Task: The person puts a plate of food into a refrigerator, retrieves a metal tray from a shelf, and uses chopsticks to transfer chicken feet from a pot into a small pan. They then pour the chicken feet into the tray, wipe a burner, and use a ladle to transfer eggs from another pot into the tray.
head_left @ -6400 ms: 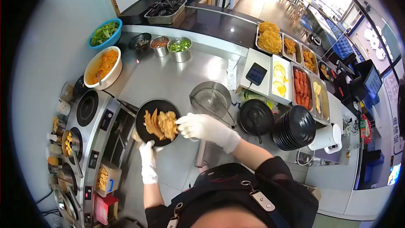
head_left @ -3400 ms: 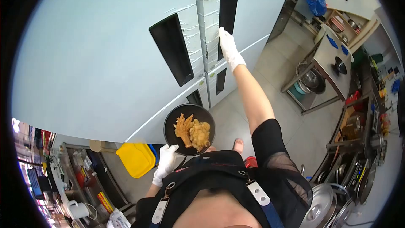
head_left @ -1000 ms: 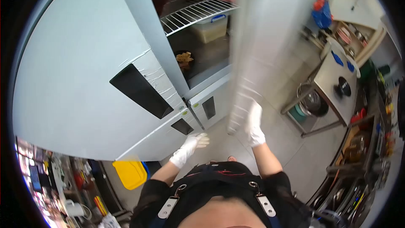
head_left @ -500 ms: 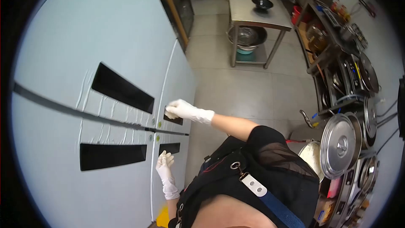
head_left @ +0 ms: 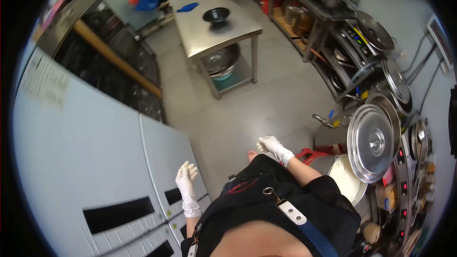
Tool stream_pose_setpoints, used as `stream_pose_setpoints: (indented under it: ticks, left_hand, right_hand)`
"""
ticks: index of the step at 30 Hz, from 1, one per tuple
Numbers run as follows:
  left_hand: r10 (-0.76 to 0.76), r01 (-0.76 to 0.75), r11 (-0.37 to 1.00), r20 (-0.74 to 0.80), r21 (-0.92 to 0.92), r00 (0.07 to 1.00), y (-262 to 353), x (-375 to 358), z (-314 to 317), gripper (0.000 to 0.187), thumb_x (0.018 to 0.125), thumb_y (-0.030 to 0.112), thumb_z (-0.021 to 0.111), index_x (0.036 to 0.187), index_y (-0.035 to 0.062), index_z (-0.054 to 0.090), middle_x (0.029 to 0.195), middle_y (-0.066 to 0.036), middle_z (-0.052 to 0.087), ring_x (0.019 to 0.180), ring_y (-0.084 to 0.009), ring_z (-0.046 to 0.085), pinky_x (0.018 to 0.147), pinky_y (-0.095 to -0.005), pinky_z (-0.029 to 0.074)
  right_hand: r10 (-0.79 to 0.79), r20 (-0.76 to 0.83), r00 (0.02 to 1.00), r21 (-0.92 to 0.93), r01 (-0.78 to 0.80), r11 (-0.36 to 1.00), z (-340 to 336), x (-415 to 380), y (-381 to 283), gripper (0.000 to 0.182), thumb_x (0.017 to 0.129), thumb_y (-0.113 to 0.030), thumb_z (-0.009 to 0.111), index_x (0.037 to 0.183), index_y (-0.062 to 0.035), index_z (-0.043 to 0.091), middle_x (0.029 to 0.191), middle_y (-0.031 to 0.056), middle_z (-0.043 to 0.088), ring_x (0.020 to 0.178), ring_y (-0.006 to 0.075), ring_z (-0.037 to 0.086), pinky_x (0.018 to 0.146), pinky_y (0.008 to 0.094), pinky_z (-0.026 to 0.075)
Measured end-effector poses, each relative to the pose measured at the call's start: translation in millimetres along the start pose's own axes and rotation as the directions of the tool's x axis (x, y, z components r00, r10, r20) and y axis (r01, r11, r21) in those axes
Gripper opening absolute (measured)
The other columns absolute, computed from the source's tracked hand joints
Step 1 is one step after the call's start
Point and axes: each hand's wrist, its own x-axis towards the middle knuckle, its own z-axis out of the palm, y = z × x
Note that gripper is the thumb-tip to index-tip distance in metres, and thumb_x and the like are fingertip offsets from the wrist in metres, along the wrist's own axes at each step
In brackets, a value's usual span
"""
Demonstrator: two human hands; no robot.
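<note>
My left hand (head_left: pixel 187 177), in a white glove, is raised beside the pale cabinet door (head_left: pixel 171 154), apart from it. Its fingers are loosely bent and hold nothing. My right hand (head_left: pixel 273 146), gloved too, hangs over the floor in front of my body, fingers slightly curled and nothing seen in them. A black recessed handle (head_left: pixel 173 196) lies below my left hand, and a wider black handle (head_left: pixel 119 215) is further left. All the doors I can see look closed.
Ahead stands a steel table (head_left: pixel 238 31) with a black bowl (head_left: pixel 216 15) on top and basins beneath. At right are a large pot lid (head_left: pixel 370 143), a container of pale contents (head_left: pixel 345 178), a red stool (head_left: pixel 309 155) and a cooking counter.
My right hand has left the upper right door handle and moved right, over the floor. The view has turned rightward, away from the cabinet. My left hand stays raised near the doors.
</note>
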Motion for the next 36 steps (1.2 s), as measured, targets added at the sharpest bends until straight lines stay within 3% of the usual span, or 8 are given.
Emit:
stream_pose_setpoints:
  ticks: [9,15,16,22,29,32,35,36]
  left_hand:
    - [-0.057,-0.038,0.981,0.475,0.189,0.878,51.0,128.3,247.7,0.032,0.099,0.022,0.051,0.118,-0.0028,0.059,0.104,-0.013,0.066,0.085,-0.0199,0.067,0.074,-0.028,0.055]
    - [-0.255,-0.066,0.913,0.689,0.403,0.678,40.1,166.7,411.1,0.039,0.098,0.031,0.055,0.071,0.0025,0.059,0.082,-0.012,0.068,0.074,-0.0213,0.067,0.067,-0.0317,0.054]
    - [-0.295,-0.097,0.895,0.741,0.436,0.603,35.3,163.6,439.0,0.042,0.098,0.031,0.055,0.067,0.0032,0.058,0.08,-0.012,0.068,0.072,-0.0214,0.067,0.066,-0.0325,0.054]
    - [-0.454,-0.324,0.824,0.884,0.465,0.112,-9.2,134.6,602.1,0.045,0.098,0.038,0.053,0.067,0.0055,0.056,0.081,-0.013,0.068,0.071,-0.0234,0.067,0.067,-0.0352,0.053]
    - [-0.494,-0.464,0.792,0.863,0.396,-0.106,-54.8,-54.0,657.3,0.024,0.098,0.018,0.052,0.108,-0.0001,0.063,0.087,-0.009,0.067,0.075,-0.0154,0.065,0.067,-0.027,0.053]
    - [-0.326,-0.515,0.846,0.896,0.135,-0.3,-63.3,-145.3,623.8,0.024,0.097,0.014,0.052,0.113,-0.0001,0.063,0.086,-0.007,0.066,0.073,-0.0119,0.063,0.066,-0.0239,0.052]
    - [0.018,-0.477,0.85,0.916,-0.225,-0.4,-26.2,-272.5,585.2,0.021,0.096,0.014,0.055,0.1,-0.0012,0.069,0.074,-0.002,0.06,0.064,-0.0087,0.052,0.061,-0.0224,0.043]
    - [0.141,-0.414,0.849,0.896,-0.328,-0.422,-5.3,-318.2,561.4,0.019,0.094,0.012,0.057,0.099,-0.0025,0.068,0.07,-0.001,0.056,0.062,-0.009,0.049,0.06,-0.0234,0.04]
  right_hand:
    - [-0.192,-0.227,0.955,0.117,0.223,0.968,-101.5,36.7,-90.0,0.029,0.096,-0.027,0.053,0.088,-0.0019,0.066,0.076,0.0042,0.066,0.067,0.0102,0.059,0.064,0.029,0.05]
    - [-0.133,-0.519,0.844,-0.07,0.113,0.991,-167.4,12.7,-100.3,0.039,0.094,-0.033,0.056,0.11,0.0011,0.066,0.105,0.0152,0.069,0.097,0.0281,0.065,0.089,0.0366,0.048]
    - [-0.103,-0.607,0.788,-0.102,0.051,0.994,-176.1,-2.7,-98.0,0.042,0.093,-0.035,0.056,0.114,0.0005,0.064,0.113,0.0187,0.066,0.107,0.0353,0.061,0.094,0.0394,0.046]
    - [0.157,-0.885,0.439,0.167,-0.016,0.986,-187.5,-74.5,-43.0,0.039,0.092,-0.034,0.057,0.11,0.0,0.065,0.106,0.0222,0.066,0.104,0.0387,0.061,0.091,0.0422,0.048]
    - [0.344,-0.919,0.192,0.367,0.096,0.925,-156.5,-210.1,5.9,0.035,0.092,-0.033,0.057,0.109,-0.0043,0.067,0.1,0.0213,0.067,0.099,0.0355,0.063,0.087,0.0409,0.048]
    - [0.36,-0.931,-0.066,0.335,0.241,0.911,-135.2,-269.4,92.4,0.036,0.092,-0.034,0.056,0.105,-0.0026,0.066,0.098,0.0183,0.068,0.097,0.0356,0.063,0.085,0.0419,0.049]
    - [0.422,-0.811,-0.406,0.215,0.464,0.86,-96.2,-400.0,143.4,0.019,0.089,-0.018,0.059,0.09,-0.0022,0.069,0.082,0.0096,0.068,0.075,0.0163,0.063,0.073,0.0315,0.05]
    - [0.342,-0.759,-0.554,0.131,0.385,0.913,-72.4,-455.3,160.8,0.015,0.09,-0.013,0.058,0.087,-0.0015,0.068,0.08,0.0078,0.067,0.075,0.0146,0.061,0.072,0.0299,0.049]
